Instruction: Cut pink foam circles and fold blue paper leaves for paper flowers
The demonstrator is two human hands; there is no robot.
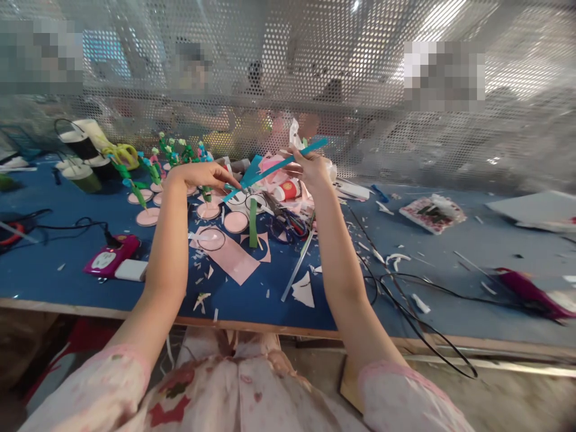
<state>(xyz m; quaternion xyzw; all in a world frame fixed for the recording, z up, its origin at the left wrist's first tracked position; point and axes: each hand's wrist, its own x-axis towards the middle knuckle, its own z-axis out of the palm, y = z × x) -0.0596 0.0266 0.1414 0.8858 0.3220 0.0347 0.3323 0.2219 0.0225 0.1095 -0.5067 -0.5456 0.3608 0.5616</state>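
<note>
A long, narrow blue strip [270,172] slants across the middle of the worktable, its right end raised. My right hand [309,167] pinches it near that upper end between thumb and fingers. At the lower left end, the bent fingers of my left hand [202,174] close on the strip; the exact grip is partly hidden. Beneath lie a wider blue piece [252,170], a green strip [252,223], pink discs [236,222] and a pink sheet [234,259]. Scissors [288,225] with dark handles rest close below my right hand, beside a red-and-white roll [287,191].
Small green-stemmed flower pieces [148,189] on pink discs stand at left, near spools [83,174] and yellow tape rolls [123,155]. Purple devices [112,257] with cables lie at both sides. A perforated metal screen [279,72] closes off the back. White scraps [303,291] litter the table.
</note>
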